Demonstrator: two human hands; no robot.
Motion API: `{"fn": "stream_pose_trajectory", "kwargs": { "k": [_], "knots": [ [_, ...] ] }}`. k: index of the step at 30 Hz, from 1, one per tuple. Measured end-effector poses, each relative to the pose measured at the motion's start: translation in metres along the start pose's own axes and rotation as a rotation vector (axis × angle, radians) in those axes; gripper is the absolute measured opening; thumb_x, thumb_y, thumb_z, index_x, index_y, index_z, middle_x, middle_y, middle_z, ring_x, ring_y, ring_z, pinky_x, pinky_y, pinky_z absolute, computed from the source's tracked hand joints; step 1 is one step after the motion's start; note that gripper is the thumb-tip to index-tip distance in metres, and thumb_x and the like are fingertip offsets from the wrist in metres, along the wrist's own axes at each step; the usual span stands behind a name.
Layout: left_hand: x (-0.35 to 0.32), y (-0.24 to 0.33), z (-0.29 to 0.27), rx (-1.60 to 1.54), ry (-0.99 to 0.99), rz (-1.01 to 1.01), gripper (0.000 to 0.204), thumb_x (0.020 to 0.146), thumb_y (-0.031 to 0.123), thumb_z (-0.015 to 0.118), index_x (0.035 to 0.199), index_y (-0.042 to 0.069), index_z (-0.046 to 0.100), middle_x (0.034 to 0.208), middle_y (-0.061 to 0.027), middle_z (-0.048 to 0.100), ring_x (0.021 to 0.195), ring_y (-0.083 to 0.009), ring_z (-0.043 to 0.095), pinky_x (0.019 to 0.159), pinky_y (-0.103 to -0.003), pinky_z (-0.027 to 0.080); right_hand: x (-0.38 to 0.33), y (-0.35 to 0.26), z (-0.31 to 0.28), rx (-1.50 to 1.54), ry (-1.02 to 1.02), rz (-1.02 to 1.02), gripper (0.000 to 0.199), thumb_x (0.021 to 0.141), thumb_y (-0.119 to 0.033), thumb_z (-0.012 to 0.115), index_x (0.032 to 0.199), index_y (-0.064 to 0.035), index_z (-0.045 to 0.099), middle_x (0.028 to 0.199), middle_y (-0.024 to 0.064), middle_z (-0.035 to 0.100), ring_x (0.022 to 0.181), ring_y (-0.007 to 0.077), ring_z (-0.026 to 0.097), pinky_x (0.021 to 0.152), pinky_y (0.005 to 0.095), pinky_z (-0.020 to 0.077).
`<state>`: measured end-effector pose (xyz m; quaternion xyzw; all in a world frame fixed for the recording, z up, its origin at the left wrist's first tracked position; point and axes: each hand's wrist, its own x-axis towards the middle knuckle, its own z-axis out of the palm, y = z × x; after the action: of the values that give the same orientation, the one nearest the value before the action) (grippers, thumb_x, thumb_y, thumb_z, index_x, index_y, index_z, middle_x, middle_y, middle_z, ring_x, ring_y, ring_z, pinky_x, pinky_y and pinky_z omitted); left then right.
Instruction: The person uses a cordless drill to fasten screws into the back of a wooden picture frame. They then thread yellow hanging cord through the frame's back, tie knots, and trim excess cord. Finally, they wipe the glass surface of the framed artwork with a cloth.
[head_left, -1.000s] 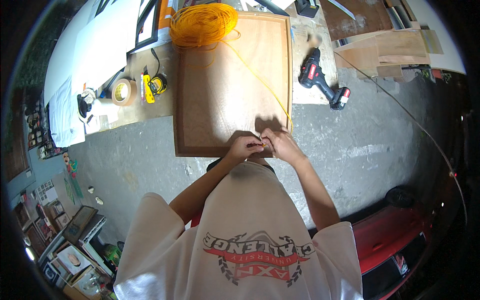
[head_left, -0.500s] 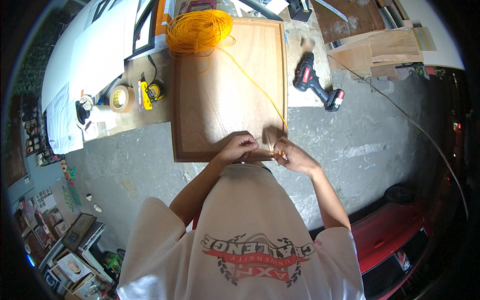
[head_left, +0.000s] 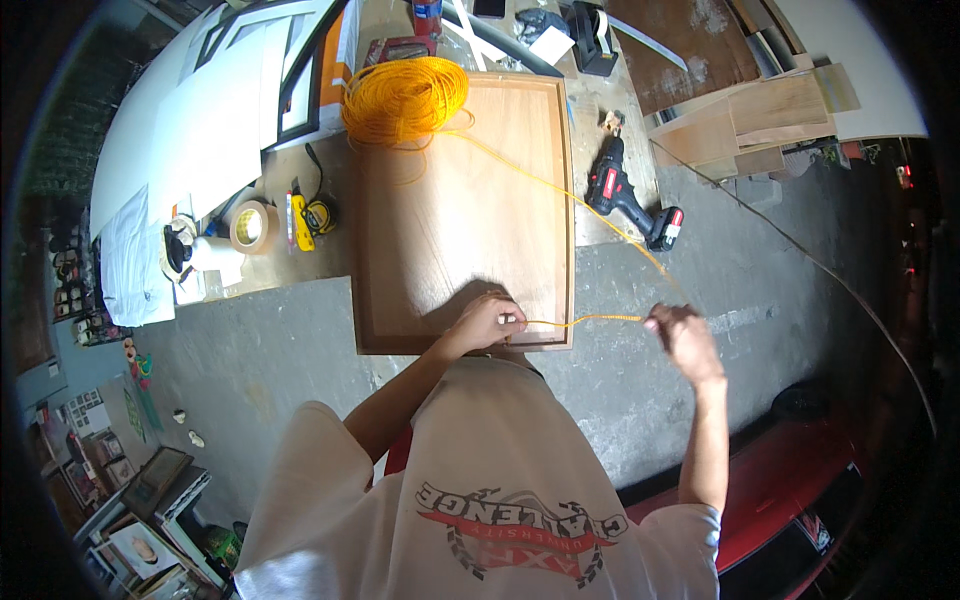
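Note:
A shallow wooden frame with a flat panel (head_left: 470, 215) lies before me, its near edge close to my body. At its near side my left hand (head_left: 488, 320) is closed in a pinch on thin yellow-orange cord. Out past the panel's right edge, my right hand (head_left: 687, 342) grips the same cord (head_left: 600, 318), which spans the gap between both hands with a slight wave. From the right hand the cord runs back up to a large coiled bundle of cord (head_left: 405, 100) on the panel's far left corner. The right fingers are somewhat blurred.
A cordless drill (head_left: 630, 195) lies right of the panel. To the left are a tape measure (head_left: 320, 215), a yellow cutter (head_left: 302, 222) and a roll of tape (head_left: 254, 227). A tape dispenser (head_left: 595, 45) stands at the back. Wooden boards (head_left: 770, 110) lean far right.
My right hand has swung out to the right, drawing the cord into a longer span between my hands. My left hand keeps its pinch near the frame's near edge.

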<state>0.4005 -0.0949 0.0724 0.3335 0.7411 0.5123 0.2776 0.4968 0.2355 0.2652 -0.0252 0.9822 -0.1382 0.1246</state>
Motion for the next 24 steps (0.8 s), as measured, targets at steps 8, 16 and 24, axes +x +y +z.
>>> {"fn": "stream_pose_trajectory", "kwargs": {
  "k": [8, 16, 24],
  "knots": [
    [0.026, 0.053, -0.014, -0.072, -0.056, 0.053, 0.013, 0.088, 0.018, 0.076, 0.092, 0.006, 0.076, 0.087, -0.0101, 0.074, 0.08, -0.0228, 0.07, 0.076, -0.035, 0.053, 0.11, -0.071, -0.138, -0.642, 0.161, -0.557, 0.017, 0.081, -0.021, 0.062, 0.094, -0.0187, 0.073, 0.091, -0.001, 0.066, 0.097, 0.0161, 0.061, 0.09, 0.0318, 0.0428],
    [0.09, 0.111, -0.093, -0.504, 0.041, 0.029, 0.01, 0.091, 0.009, 0.076, 0.097, 0.001, 0.075, 0.093, -0.0037, 0.075, 0.086, -0.0081, 0.067, 0.079, -0.025, 0.054, 0.21, -0.128, -0.207, -1.016, 0.265, -0.897, 0.014, 0.086, -0.022, 0.061, 0.093, -0.0216, 0.073, 0.087, -0.0064, 0.068, 0.106, 0.0114, 0.058, 0.1, 0.0308, 0.0384],
    [0.132, 0.117, -0.142, -0.564, 0.187, 0.07, 0.01, 0.092, 0.005, 0.073, 0.099, -0.002, 0.074, 0.096, -0.0083, 0.075, 0.092, -0.0121, 0.07, 0.089, -0.028, 0.056, 0.275, -0.126, -0.233, -1.314, 0.29, -0.813, 0.013, 0.087, -0.025, 0.064, 0.092, -0.0261, 0.076, 0.093, -0.0119, 0.072, 0.126, 0.0121, 0.05, 0.124, 0.0372, 0.0212]
  ]
}}
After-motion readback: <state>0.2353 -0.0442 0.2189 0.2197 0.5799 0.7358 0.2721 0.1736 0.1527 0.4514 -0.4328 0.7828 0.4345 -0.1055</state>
